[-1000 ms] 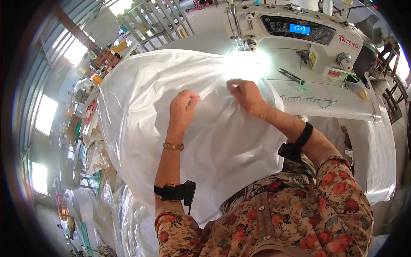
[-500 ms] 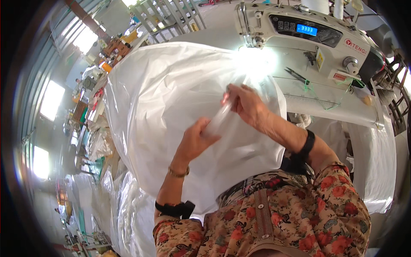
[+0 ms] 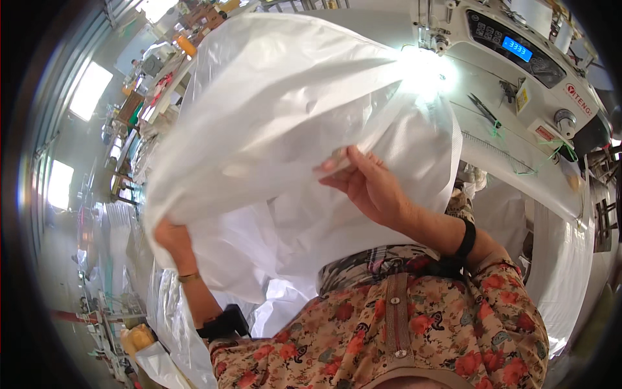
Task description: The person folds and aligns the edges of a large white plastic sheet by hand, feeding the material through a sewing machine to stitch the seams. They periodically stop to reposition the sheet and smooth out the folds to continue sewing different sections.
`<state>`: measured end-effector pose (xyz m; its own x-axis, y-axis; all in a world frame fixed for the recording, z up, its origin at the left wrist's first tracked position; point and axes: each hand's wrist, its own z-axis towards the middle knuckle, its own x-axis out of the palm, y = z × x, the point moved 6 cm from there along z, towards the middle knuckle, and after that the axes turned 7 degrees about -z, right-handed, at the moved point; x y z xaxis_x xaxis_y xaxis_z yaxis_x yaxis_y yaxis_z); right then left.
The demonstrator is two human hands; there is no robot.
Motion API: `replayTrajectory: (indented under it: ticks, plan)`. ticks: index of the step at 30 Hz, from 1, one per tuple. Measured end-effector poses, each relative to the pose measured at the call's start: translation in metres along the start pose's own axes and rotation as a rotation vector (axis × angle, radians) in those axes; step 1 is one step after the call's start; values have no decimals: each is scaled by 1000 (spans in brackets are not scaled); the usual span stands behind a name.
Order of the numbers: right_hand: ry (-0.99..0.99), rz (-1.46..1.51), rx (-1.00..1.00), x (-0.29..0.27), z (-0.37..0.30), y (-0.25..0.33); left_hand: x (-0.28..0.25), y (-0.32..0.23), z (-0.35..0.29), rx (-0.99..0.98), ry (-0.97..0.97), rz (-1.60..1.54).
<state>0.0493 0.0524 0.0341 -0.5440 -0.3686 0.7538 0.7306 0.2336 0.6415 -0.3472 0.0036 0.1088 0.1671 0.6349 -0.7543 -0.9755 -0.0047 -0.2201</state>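
A large white, slightly shiny plastic sheet billows across the middle and runs up under the bright lamp of the sewing machine. My right hand has the sheet's edge pinched between thumb and fingers, in front of the machine's needle area. Far to the left, my left hand is closed on the same sheet at its outer side; its fingertips are hidden by the material. Between my hands the sheet is lifted and blurred by motion. The needle itself is lost in the glare.
Black thread snips lie on the machine bed beside green thread and a ruler scale. Clear plastic piles up at the lower left. A cluttered bench stands against the left wall.
My left hand has swung outward to the left and down, spreading the sheet, while my right hand has come slightly lower. The view has shifted, so the machine sits farther right.
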Motion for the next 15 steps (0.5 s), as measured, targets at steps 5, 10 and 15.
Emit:
replayTrajectory:
  ticks: [5,10,15]
  plan:
    - [17,129,-45,15,2,20,-9,-88,-13,301,263,-346]
    - [-189,-40,247,-29,-37,-11,99,-44,-168,65,1416,-130]
    - [-465,-180,321,-108,-72,-22,90,-122,-170,165,1205,-622]
